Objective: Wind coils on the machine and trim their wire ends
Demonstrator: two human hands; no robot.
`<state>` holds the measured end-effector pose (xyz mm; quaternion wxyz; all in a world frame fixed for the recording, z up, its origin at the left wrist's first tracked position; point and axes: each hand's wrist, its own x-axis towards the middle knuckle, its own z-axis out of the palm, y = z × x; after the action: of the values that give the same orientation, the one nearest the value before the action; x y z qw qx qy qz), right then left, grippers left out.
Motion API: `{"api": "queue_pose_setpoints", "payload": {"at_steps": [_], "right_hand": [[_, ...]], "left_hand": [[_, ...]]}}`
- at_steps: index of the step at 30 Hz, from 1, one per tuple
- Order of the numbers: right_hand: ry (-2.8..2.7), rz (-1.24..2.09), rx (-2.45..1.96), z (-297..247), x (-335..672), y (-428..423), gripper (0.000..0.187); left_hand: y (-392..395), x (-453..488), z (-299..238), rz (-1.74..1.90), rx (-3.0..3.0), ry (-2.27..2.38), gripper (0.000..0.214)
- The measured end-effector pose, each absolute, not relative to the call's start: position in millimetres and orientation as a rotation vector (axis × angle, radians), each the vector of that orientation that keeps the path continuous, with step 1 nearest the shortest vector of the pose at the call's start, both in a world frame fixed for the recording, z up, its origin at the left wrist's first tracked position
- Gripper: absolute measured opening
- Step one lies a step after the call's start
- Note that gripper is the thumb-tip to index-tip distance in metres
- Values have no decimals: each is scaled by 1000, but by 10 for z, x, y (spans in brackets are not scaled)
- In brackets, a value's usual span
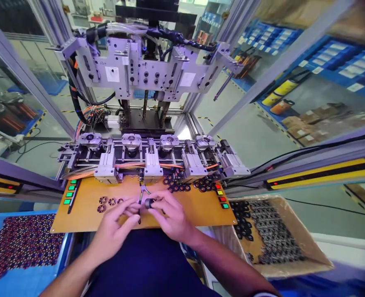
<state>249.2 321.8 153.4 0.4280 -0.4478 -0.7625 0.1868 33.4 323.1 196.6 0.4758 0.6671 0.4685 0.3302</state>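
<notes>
our right hand (pixel 170 216) pinches a small black ring (pixel 149 203) over the middle of the orange table (pixel 197 210). our left hand (pixel 116 225), fingertips pressed together, sits just beside it; whether it touches the ring we cannot tell. small pliers (pixel 143 190) lie just behind, a few wound rings (pixel 112 201) to the left.

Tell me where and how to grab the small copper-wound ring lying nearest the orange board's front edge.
Probably pinch the small copper-wound ring across its outer rim, straight down from above. It lies flat on the orange board, nothing over it, so the rim looks reachable. The left hand is nearest; the right hand holds a small black ring.
</notes>
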Motion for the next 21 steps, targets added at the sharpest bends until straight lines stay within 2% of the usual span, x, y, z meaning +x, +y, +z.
{"api": "queue_pose_setpoints", "payload": {"at_steps": [3, 5, 11, 21], "right_hand": [[-1738, 637, -889, 1772, 2334, 3161, 12], [-1628, 769, -804, 1855, 2268, 3153, 17], [-1487, 1141, -772, 1923, 2203, 3240, 12], [-1490, 1303, -752, 1976, 2171, 3416, 9]], "left_hand": [[3214, 479, 1981, 815, 1303, 990, 36], [3210, 474, 1997, 883, 1287, 1021, 32], [3201, 342, 1987, 1149, 1836, 1175, 36], [3294, 309, 2080, 1259, 2181, 1150, 45]]}}
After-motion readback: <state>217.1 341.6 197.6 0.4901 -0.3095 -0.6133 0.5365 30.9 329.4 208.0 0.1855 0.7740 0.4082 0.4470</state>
